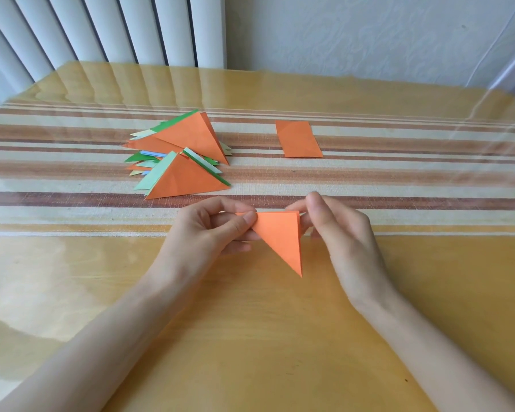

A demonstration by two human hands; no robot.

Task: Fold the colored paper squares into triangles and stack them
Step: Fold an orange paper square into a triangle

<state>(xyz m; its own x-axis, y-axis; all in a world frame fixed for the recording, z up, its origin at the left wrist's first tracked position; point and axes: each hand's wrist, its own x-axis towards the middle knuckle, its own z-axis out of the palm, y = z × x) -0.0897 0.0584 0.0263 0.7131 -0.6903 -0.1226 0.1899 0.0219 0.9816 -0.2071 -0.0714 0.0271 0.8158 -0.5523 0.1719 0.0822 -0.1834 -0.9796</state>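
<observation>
Over the near middle of the table (250, 337), we are holding the folded orange triangle (280, 236) clear of the surface, its long point hanging toward the near edge. Our left hand (208, 230) is pinching its left corner between thumb and forefinger, and our right hand (342, 233) is pinching the upper right corner likewise; the other fingers are curling loosely behind. To do this well, we are judging that the layers need matching at the edges before we sharpen the crease and lay it squarely on the pile of folded triangles (188, 138), lying left of centre on the striped cloth (399, 179). One flat orange sheet (298, 138) is waiting right of the pile.
</observation>
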